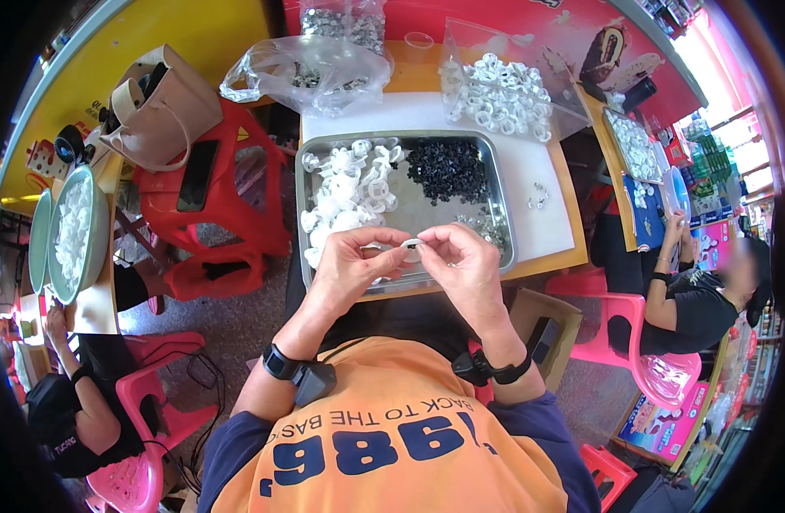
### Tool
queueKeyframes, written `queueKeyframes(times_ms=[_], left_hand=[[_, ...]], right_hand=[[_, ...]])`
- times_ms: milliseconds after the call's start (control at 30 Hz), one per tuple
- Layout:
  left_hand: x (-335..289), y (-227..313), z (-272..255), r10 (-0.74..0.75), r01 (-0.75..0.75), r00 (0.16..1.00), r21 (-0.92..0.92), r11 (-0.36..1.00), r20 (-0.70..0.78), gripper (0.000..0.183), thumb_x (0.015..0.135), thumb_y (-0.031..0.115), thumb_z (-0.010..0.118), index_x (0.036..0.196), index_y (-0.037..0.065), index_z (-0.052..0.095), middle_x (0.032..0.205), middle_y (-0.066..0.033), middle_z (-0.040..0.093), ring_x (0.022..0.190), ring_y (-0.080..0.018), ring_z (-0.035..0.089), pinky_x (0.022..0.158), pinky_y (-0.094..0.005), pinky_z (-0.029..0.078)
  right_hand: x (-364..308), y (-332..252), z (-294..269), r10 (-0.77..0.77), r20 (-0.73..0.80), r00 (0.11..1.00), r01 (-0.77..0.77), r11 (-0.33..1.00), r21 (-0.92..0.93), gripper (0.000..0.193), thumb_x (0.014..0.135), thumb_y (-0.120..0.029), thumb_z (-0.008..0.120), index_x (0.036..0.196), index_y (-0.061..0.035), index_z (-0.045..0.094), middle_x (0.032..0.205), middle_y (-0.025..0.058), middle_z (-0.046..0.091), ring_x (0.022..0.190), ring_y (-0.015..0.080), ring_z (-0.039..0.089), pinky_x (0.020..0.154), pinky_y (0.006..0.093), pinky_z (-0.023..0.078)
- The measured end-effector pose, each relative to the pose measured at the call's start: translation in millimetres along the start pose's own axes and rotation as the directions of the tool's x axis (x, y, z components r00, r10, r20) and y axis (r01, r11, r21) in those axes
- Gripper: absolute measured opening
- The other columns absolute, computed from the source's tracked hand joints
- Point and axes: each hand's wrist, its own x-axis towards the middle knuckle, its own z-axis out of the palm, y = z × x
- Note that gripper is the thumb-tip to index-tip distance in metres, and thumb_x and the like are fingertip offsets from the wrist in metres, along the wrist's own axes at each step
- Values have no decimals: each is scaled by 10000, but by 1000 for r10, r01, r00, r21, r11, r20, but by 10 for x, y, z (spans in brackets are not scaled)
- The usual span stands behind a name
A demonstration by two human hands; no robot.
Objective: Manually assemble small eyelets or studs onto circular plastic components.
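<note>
My left hand (358, 263) and my right hand (467, 267) meet over the near edge of a metal tray (422, 215). Pinched between their fingertips is a small white plastic ring piece (410, 244) with a dark spot in it. Both hands have thumb and forefinger closed on this piece; their other fingers curl loosely. Inside the tray, many white plastic ring pieces (358, 184) fill the left side. A heap of small black parts (448, 171) lies at the far right, and small greyish parts (488, 231) sit in the near right corner, partly behind my right hand.
Behind the tray stand a clear box of white rings (502, 101) and a clear plastic bag (324, 81). Tiny loose parts (538, 197) lie on the white board (542, 231). Left is a red stool (239, 162) with a phone (197, 175). Co-workers sit left (89, 410) and right (687, 308).
</note>
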Motion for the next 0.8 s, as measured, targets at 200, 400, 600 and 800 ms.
queueKeyframes(times_ms=[200, 400, 600, 800], left_hand=[[21, -46, 57, 67, -45, 991, 181, 982, -116, 175, 852, 24, 673, 1004, -61, 676, 897, -101, 684, 783, -150, 686, 690, -256, 593], [46, -99, 78, 111, -75, 982, 222, 972, -155, 132, 839, 1, 665, 951, -61, 691, 871, -89, 670, 761, -132, 671, 718, -258, 582], [49, -138, 87, 94, -91, 989, 25, 995, -112, 150, 842, -25, 650, 983, -64, 685, 946, -93, 651, 821, -141, 673, 741, -259, 576], [29, -145, 105, 218, -199, 967, 140, 970, -134, 177, 834, 1, 679, 1007, -30, 695, 959, -48, 613, 797, -102, 666, 709, -220, 540]], right_hand=[[-7, -2, 82, -40, -41, 998, 38, 998, -48, 114, 803, 30, 702, 898, 7, 645, 809, 69, 633, 669, 113, 653, 591, 233, 527], [-40, -25, 169, -55, -81, 995, 45, 992, -118, 135, 773, 48, 700, 832, 1, 588, 747, 68, 616, 628, 130, 649, 566, 254, 520], [-44, 46, 153, -69, -128, 989, 55, 992, -112, 135, 775, 57, 697, 818, 3, 581, 753, 64, 606, 620, 117, 646, 550, 252, 515], [-57, 48, 101, -1, -117, 993, 1, 1000, 2, 113, 792, 59, 689, 833, 12, 594, 789, 59, 608, 666, 113, 666, 568, 233, 527]])
